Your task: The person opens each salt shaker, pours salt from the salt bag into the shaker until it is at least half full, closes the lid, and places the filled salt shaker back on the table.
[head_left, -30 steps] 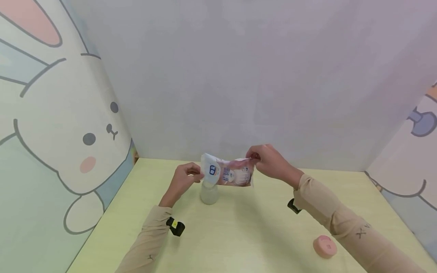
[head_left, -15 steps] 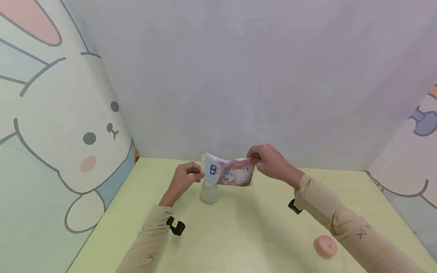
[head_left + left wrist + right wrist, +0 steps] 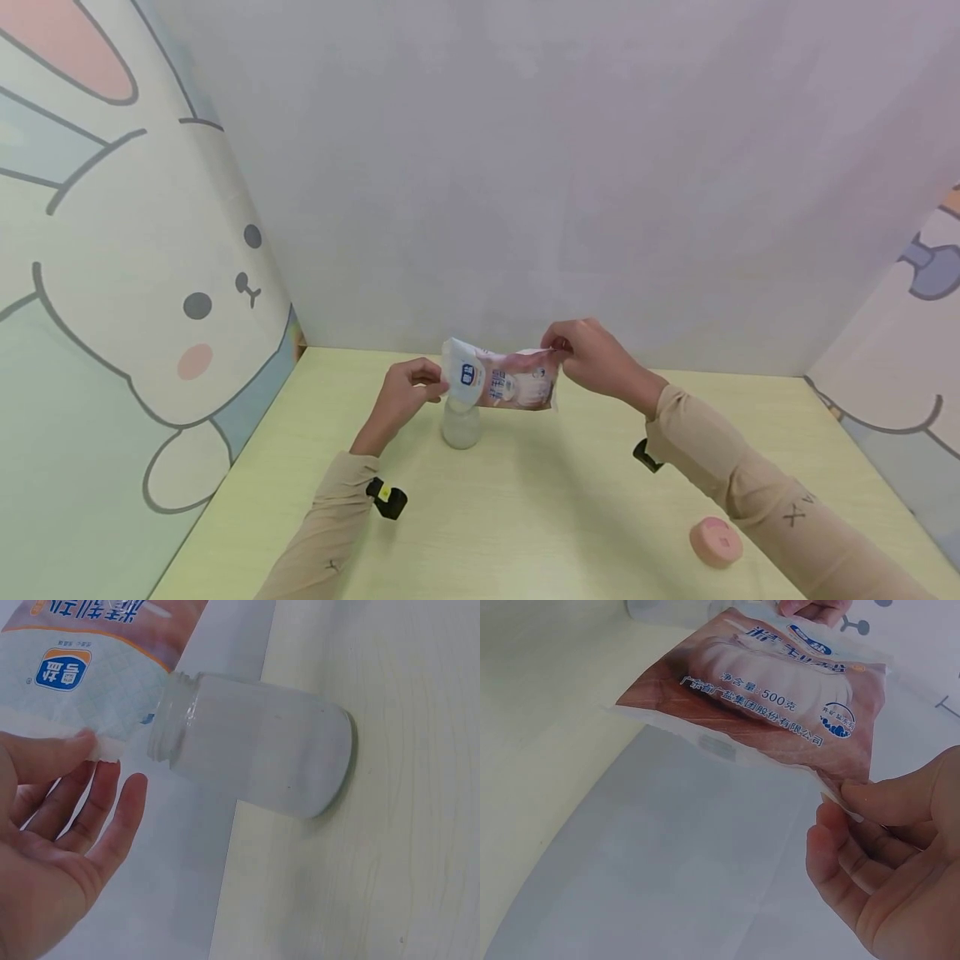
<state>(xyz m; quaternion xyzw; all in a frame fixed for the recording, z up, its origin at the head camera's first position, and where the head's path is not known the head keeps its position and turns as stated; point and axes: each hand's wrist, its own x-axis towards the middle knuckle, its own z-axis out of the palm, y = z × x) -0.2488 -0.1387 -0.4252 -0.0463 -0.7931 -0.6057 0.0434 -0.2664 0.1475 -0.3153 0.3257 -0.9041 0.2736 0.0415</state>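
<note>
Above a pale yellow wood-grain table, my left hand pinches the white end of a pink-and-white printed plastic bag; my right hand pinches a corner of its other end. The bag stretches sideways between them. By its white end stands a clear, threaded-neck jar; I can't tell whether they touch. Well apart, a round pink lid-like piece lies near my right sleeve.

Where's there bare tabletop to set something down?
The widest bare patch of table lies in front of the jar, between the left sleeve and the round pink piece. Another strip runs between the left sleeve and the table's left edge. Crowded around the jar: in the head view the packet overlaps its top, and the left hand is close by.
</note>
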